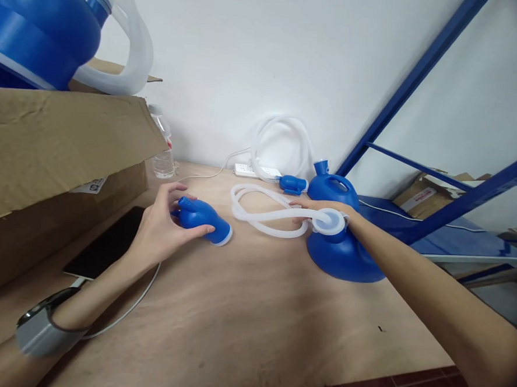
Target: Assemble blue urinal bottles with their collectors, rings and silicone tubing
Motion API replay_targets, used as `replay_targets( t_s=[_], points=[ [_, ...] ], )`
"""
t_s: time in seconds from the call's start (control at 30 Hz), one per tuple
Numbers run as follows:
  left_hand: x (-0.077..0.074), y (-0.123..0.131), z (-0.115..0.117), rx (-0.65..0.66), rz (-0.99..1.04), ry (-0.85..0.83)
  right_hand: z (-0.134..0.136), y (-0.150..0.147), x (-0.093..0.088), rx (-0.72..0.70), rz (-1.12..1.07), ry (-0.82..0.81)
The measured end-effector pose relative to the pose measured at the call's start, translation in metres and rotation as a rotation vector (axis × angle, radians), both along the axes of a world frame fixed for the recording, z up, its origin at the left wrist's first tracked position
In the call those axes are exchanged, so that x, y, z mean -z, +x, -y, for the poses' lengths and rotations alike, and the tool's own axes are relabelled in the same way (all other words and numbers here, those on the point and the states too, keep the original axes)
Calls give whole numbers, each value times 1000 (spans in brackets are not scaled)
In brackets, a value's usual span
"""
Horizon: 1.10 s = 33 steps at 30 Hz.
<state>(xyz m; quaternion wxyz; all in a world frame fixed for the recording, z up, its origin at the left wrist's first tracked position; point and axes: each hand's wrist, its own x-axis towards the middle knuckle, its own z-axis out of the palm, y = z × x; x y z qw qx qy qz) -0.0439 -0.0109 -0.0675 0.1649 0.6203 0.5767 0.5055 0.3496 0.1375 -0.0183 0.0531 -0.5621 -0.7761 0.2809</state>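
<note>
My left hand [163, 220] is closed around a blue plastic piece [201, 218] with a narrow spout at one end and a wide white-rimmed mouth at the other. It is at the tabletop, left of centre. On the right, my right hand [304, 204] is at a looped white hose [278, 217], fingers partly hidden behind it and seemingly around it. That hose runs into the white cap [328, 220] of a blue jug [346, 260]. The jug stands beneath my right wrist, partly covered by it.
Behind stands a second blue jug [335, 189], near another blue spouted piece [293, 184] with a coiled hose. A white power strip [256, 171] lies by the wall. At left are a cardboard box [68, 147], a water bottle [162, 147] and a phone [106, 245]. A blue metal frame [405, 80] rises right.
</note>
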Motion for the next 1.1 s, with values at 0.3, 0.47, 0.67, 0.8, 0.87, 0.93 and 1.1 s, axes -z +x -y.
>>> replay_targets(
  t_s=[0.3, 0.47, 0.67, 0.8, 0.87, 0.93, 1.1],
  points=[
    [7, -6, -4, -53, -208, 183, -16, -31, -6, 137, -573, -171],
    [8, -8, -5, -58, -308, 251, -25, -36, -32, 121, -624, -46],
    [7, -5, -3, -49, -353, 264, -22, -49, -37, -174, 222, 493],
    [8, -1, 1, -17, -386, 271, -16, -61, -37, -286, 580, 591],
    [9, 0, 2, -3, -400, 281, -13, -63, -41, -290, 671, 611],
    [10, 0, 2, 6, -419, 292, -11, -64, -44, -286, 743, 637],
    [14, -1, 3, 9, -487, 328, -16, -62, -44, -379, 755, 781]
  ],
)
